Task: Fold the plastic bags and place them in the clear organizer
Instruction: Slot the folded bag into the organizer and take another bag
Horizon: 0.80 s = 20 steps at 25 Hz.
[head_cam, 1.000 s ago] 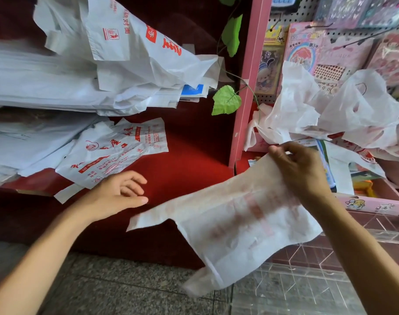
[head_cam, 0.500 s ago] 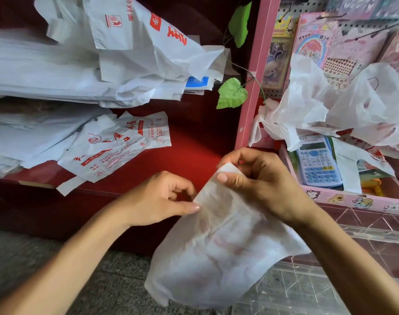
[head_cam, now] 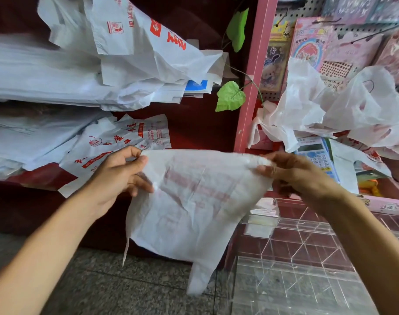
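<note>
From the head camera, we hold a white bag [head_cam: 194, 201] stretched out in the air between both hands, in front of the red shelf [head_cam: 194, 133]. Our left hand [head_cam: 116, 176] pinches the bag's upper left corner, thumb on top and fingers [head_cam: 144, 185] curled under the film. Our right hand [head_cam: 294, 173] pinches the upper right corner, its fingers closed on a bunched bit of plastic. The top edge runs nearly level from hand to hand; the rest hangs loose, faint red print showing through, one handle strip trailing down toward the floor [head_cam: 103, 287].

Low on the right sits the organizer [head_cam: 307, 258], clear with divided compartments, the bag's right side hanging just in front of it. Up left, stacks of bags [head_cam: 57, 83] lie on the shelf, with one printed bag [head_cam: 125, 137] just behind our left hand. On the right, crumpled bags [head_cam: 330, 110] lie heaped over a blue calculator [head_cam: 317, 155].
</note>
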Tool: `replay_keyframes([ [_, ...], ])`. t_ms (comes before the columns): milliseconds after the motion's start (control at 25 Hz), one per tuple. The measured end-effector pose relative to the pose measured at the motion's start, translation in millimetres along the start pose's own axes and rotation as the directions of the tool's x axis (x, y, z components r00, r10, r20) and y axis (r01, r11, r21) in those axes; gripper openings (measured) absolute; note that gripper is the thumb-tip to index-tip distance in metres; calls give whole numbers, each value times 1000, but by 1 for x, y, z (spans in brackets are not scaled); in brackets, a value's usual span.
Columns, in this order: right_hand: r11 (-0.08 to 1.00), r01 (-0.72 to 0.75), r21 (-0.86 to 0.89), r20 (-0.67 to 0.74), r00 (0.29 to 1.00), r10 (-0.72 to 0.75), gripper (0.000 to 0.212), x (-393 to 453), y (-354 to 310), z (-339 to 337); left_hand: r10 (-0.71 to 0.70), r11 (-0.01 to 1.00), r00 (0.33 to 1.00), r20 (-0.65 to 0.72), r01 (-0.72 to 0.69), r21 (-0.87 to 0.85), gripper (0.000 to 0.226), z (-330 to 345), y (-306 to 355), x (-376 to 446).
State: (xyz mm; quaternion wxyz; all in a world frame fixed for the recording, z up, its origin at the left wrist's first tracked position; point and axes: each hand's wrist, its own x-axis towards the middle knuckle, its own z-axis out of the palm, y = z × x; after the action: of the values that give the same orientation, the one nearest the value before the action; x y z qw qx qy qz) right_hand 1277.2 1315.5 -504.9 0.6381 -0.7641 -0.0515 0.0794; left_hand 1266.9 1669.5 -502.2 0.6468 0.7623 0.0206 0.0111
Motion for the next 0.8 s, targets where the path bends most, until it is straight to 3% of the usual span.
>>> replay_keyframes([
  [120,948,-316,-32,190,929,316,47,0,17,15,-49,986,998,-36,42,-162,11,3,2,-1],
  [240,933,-356,48,222,915,338,29,3,28,43,-86,967,996,-27,77,-244,7,2,2,-2],
  [320,943,-246,223,108,968,226,13,9,26,57,-105,960,994,-17,97,-264,14,2,0,2],
  [400,968,17,249,0,1000,-18,13,9,16,65,-51,948,994,-98,17,-319,31,0,-2,6],
  [520,893,450,10,-62,892,-448,20,-2,-3,70,238,853,944,-227,-315,-416,43,-4,0,4],
  [600,798,592,-113,-33,800,-599,2,-5,-7,70,354,764,917,-184,-397,-509,54,-9,6,-1],
  [640,753,624,-206,-30,765,-643,12,-4,-5,69,339,753,926,-166,-373,-543,58,-11,9,-2],
  [720,646,650,-400,116,735,-668,21,8,8,64,197,794,966,-167,-257,-552,50,-13,3,3],
  [800,675,599,-432,263,799,-541,26,16,22,62,13,926,975,-223,-96,-365,22,-13,-11,11],
])
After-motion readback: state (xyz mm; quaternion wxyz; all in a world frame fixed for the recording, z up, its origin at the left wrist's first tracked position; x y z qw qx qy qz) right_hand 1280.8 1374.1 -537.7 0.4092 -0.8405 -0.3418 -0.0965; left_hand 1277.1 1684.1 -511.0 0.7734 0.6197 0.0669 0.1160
